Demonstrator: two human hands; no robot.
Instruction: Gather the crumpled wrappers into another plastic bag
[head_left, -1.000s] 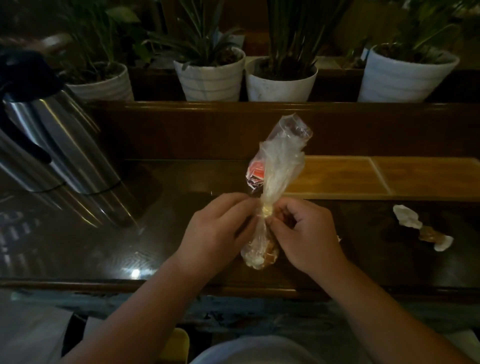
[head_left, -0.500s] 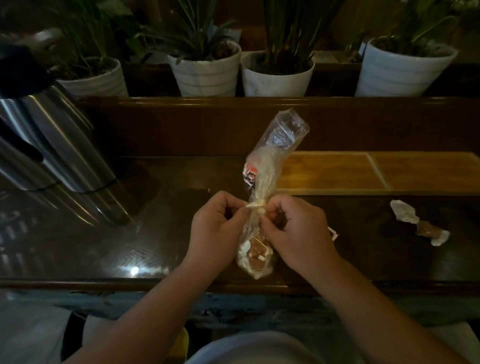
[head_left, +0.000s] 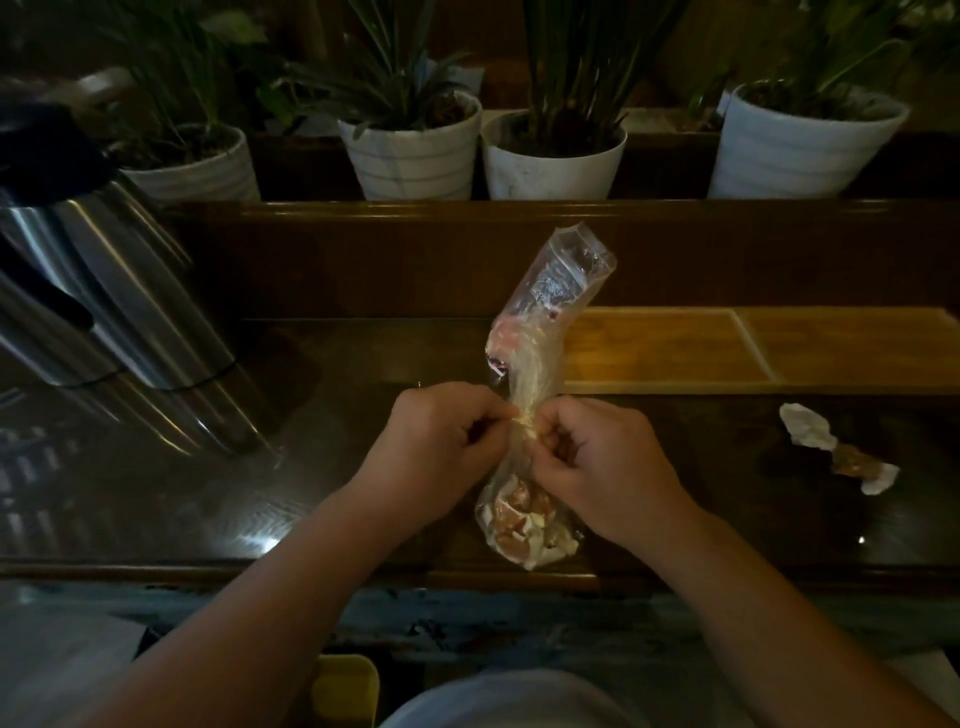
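Left hand (head_left: 439, 441): fingers curled, pinching the twisted neck of the clear plastic bag (head_left: 530, 395).
Right hand (head_left: 602, 462): pinches the same neck from the other side.
Bag: brown and white pieces at its bottom, resting on the dark glossy worktop (head_left: 311, 467).
Nearby: crumpled white wrapper (head_left: 836, 447), well apart to the right.

The bag (head_left: 535, 353) is of thin clear plastic, crinkled and a little shiny. The table (head_left: 311, 467) is dark wood with a glossy, mirror-like finish, and the flasks (head_left: 109, 291) on it are polished metal. The pots (head_left: 410, 150) look like smooth white plastic.
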